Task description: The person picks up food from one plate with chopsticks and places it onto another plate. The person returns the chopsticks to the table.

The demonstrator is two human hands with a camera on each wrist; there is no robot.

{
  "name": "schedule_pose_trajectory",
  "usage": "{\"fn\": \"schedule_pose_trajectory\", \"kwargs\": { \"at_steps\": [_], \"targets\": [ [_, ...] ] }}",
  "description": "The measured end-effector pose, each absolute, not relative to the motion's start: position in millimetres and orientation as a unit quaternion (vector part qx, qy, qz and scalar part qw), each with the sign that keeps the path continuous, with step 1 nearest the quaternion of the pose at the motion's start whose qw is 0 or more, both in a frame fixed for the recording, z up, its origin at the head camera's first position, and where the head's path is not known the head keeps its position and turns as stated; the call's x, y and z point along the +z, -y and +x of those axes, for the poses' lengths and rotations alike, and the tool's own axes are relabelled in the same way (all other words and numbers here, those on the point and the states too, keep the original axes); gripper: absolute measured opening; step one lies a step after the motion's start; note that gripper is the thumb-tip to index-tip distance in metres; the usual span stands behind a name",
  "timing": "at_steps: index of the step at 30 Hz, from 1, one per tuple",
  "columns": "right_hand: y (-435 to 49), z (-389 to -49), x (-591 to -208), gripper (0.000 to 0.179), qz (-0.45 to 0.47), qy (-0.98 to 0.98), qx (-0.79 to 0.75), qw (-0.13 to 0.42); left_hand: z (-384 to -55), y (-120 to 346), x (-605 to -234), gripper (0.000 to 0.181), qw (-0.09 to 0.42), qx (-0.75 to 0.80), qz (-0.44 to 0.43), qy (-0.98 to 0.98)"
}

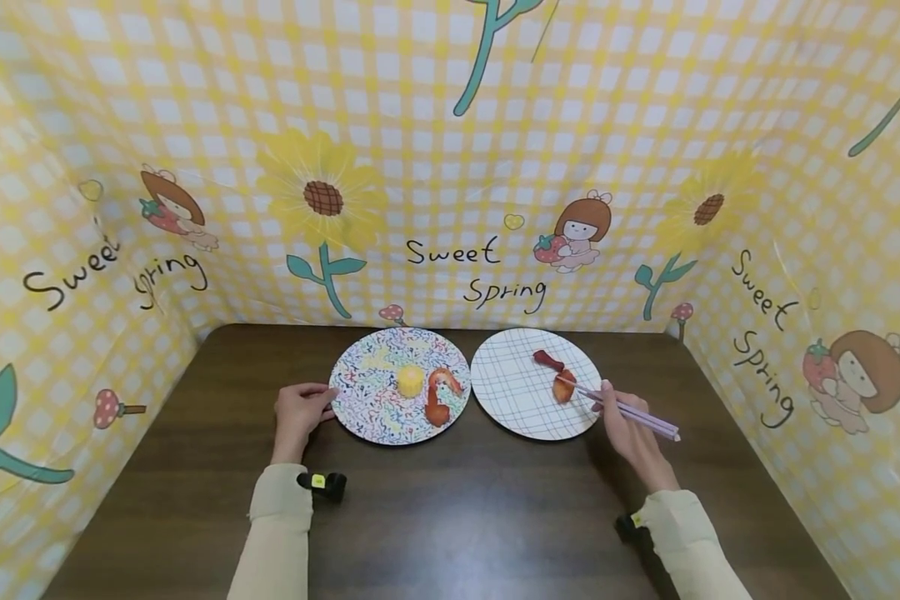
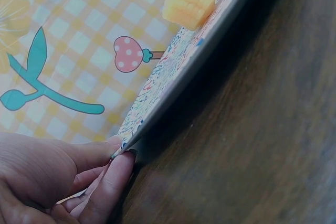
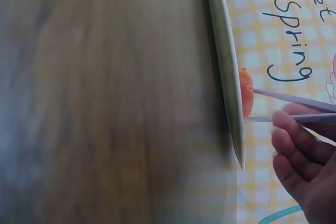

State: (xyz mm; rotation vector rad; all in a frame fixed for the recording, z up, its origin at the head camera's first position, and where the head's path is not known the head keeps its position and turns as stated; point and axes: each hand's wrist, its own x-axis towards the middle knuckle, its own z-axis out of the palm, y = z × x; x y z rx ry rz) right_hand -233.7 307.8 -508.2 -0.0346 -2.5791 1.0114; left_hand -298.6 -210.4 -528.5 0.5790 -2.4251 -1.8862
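left hand (image 1: pixel 298 417) pinched speckled plate (image 1: pixel 367 379); right hand (image 1: pixel 633 435) held 2 chopsticks (image 1: pixel 647 418) at orange food (image 1: pixel 564 390), a red piece (image 1: pixel 547 359) nearer the table's (image 1: pixel 450 500) far edge.

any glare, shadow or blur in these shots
Head view: a pale glare on the table near the bottom centre; left wrist view: deep shadow under the speckled plate, dim overall; right wrist view: the table's wood grain is smeared and soft, while the black lettering stays readable.

Yellow-and-white checked sheeting (image 1: pixel 435 158), printed with big yellow sunflowers (image 1: pixel 322 198), walls three sides of a dark-brown wood-grain table (image 1: pixel 187 508). Pale glare (image 1: pixel 465 533) mid-tabletop, near side.
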Motion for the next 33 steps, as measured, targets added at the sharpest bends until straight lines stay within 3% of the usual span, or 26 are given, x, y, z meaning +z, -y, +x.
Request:
{"fn": "schedule_pose_trajectory", "kwargs": {
  "at_steps": [7,16,19,23,27,33],
  "targets": [
    [-299,-243,-506,0.052,0.013,0.930,0.348,0.116,-297,216,-528,0.037,0.006,-0.614,0.176,0.770],
    [-292,-246,-502,0.042,0.043,0.929,0.347,0.120,-294,214,-526,0.034,0.014,-0.615,0.175,0.769],
    [-289,-245,-502,0.032,0.082,0.921,0.348,0.152,-293,214,-525,0.033,0.020,-0.612,0.175,0.771],
    [-288,-247,-506,0.020,0.162,0.901,0.319,0.244,-293,212,-526,0.032,0.028,-0.609,0.178,0.773],
    [-289,-249,-510,0.019,0.180,0.887,0.313,0.289,-294,207,-528,0.030,0.031,-0.606,0.179,0.774],
    [-292,-239,-512,0.028,0.131,0.919,0.311,0.205,-294,205,-529,0.029,0.035,-0.598,0.185,0.779]
  ]
}}
